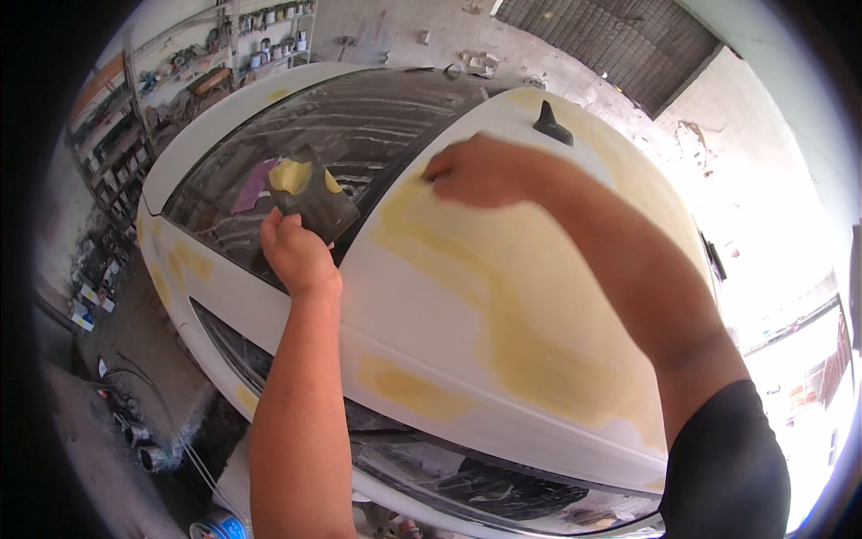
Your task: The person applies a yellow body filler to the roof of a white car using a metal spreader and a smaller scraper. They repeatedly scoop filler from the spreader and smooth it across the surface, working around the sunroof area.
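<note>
My left hand (300,252) holds a dark flat plate (330,215) by its lower edge, above the car's rear window (269,121). Yellow body filler (291,176) lies in a lump on the plate, with a smaller dab at its edge. My right hand (475,172) is curled over the rear part of the white car roof (417,296), near a yellow patch; whether it grips something is hidden by the fingers and blur. Smoothed yellow filler patches (539,364) spread over the roof. A piece of purple sheet (254,187) shows on the rear window beside the plate.
A black shark-fin antenna (553,124) stands on the roof beyond my right arm. Shelves with cans (269,50) line the wall at the upper left. Hoses (168,418), open tins (153,458) and a blue-labelled can (219,525) are on the floor at the lower left.
</note>
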`<action>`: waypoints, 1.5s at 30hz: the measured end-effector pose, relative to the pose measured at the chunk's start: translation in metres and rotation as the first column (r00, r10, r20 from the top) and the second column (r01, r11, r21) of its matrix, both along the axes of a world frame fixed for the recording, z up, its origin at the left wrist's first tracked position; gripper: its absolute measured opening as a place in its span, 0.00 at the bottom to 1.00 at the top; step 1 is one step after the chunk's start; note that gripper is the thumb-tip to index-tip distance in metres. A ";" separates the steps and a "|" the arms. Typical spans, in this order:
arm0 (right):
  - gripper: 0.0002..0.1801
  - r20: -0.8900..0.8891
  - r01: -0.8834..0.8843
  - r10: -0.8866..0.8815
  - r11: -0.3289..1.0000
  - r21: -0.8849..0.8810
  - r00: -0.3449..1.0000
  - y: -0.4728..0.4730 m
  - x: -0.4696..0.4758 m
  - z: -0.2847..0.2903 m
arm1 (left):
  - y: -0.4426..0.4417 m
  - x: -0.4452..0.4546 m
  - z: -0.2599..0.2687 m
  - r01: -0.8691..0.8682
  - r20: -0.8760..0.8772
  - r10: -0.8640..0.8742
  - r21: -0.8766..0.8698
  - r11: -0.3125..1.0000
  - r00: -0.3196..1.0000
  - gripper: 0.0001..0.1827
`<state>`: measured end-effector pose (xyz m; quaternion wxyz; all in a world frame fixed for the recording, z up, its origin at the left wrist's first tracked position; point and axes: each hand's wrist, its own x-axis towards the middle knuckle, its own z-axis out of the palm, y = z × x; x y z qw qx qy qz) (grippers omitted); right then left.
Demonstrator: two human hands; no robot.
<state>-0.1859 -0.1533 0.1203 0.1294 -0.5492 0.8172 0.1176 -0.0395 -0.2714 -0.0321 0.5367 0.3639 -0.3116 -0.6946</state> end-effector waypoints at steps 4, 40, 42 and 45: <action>0.21 -0.184 0.032 -0.015 0.995 0.093 0.983 -0.006 -0.070 -0.001 | -0.001 -0.002 -0.001 -0.004 -0.019 0.004 0.016 1.000 1.000 0.18; 0.17 -0.160 -0.090 0.114 0.985 0.151 0.981 -0.044 -0.097 -0.046 | -0.001 -0.001 -0.003 -0.007 -0.009 0.007 -0.030 1.000 1.000 0.18; 0.18 -0.208 -0.196 0.256 0.942 0.274 0.944 -0.041 -0.079 -0.049 | -0.001 -0.002 -0.003 -0.024 -0.021 0.023 -0.026 0.999 1.000 0.18; 0.20 -0.208 -0.255 0.346 0.895 0.365 0.915 -0.024 -0.053 -0.044 | -0.003 -0.001 -0.003 0.006 0.001 -0.006 -0.033 0.999 1.000 0.17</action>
